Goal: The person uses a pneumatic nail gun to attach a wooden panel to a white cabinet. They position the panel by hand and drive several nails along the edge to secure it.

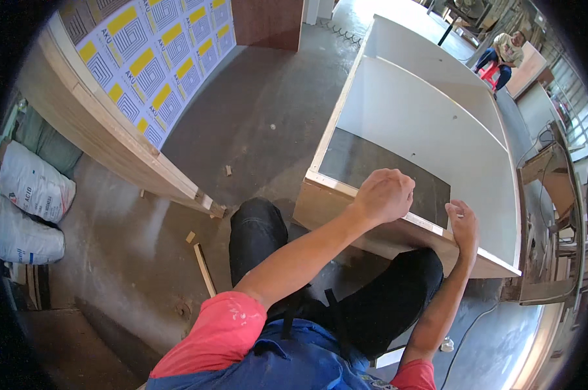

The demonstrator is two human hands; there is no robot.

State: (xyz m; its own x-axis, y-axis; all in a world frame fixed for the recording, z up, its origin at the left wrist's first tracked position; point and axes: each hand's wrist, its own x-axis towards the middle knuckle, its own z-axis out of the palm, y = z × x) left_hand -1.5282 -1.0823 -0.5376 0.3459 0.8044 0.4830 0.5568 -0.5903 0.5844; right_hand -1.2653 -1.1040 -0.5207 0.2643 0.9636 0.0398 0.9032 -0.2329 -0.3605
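Note:
A long wooden cabinet frame (466, 244) with pale inner panels lies in front of me, its near edge running across my knees. My left hand (385, 196) is closed in a fist at that near edge. What its fingers hold, if anything, is hidden. Farther right along the same edge is my right hand (463, 224), its fingers loosely curled and apart, with nothing visible in them. The wrist lies against the frame. A lengthwise divider (430, 88) runs inside the cabinet, and the dark floor shows through a gap beside my hands.
To the left stands a wooden frame (125, 133) near a patterned sheet (170, 58). White sacks (37, 179) sit at the far left. A thin wood strip (204, 270) and small offcuts lie on the floor. A person (504, 55) sits on a red stool at the back right.

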